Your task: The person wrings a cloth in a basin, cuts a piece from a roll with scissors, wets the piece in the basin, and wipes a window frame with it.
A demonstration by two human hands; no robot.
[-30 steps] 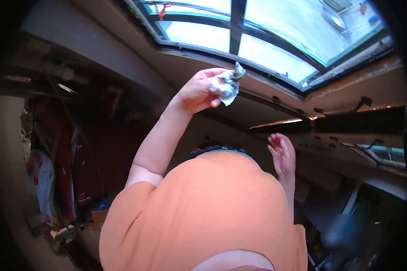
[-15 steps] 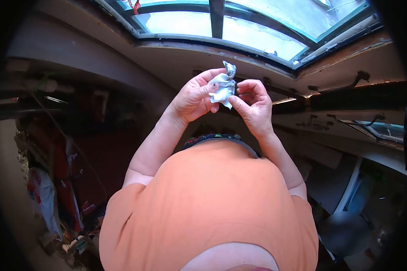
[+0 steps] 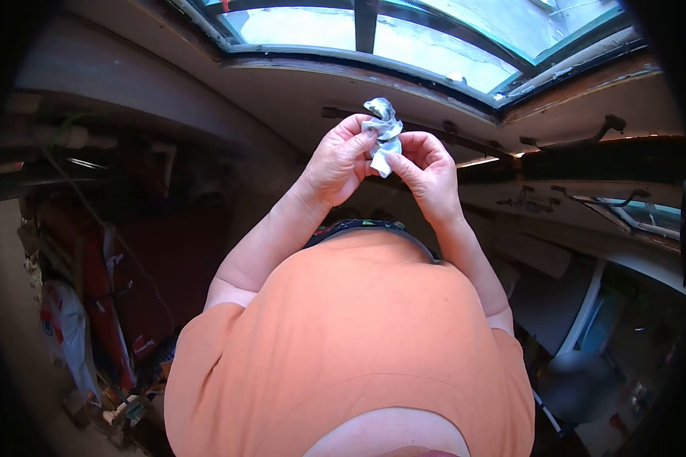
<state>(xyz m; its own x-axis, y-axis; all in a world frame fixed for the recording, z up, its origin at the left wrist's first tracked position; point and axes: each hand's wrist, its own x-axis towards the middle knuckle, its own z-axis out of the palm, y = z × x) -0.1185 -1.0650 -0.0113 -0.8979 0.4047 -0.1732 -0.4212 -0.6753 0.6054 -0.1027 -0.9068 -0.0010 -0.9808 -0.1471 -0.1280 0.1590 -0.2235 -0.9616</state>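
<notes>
My left hand [image 3: 335,161] pinches the left side of a small crumpled whitish piece [image 3: 386,131], thin and soft like tissue or plastic film; its exact kind I cannot make out. The upper end looks greyish with dark patches, and a pale flap hangs at the bottom. From the other side my right hand [image 3: 432,171] grips its lower part between thumb and bent fingers. Both hands are held close together in front of my orange shirt [image 3: 343,320]. The fingertips behind the piece are partly hidden.
Beyond my hands is a window [image 3: 434,46] with dark frame bars and a ledge [image 3: 282,84]. Dark metal handles [image 3: 610,129] are at the right. A white bag with red marks [image 3: 68,327] hangs at the lower left among clutter. A dark rounded shape [image 3: 579,387] is lower right.
My left hand has moved slightly right, closer to my right hand. The whitish piece is now bunched narrower, and its top end has tipped left. My right fingers have closed in on it.
</notes>
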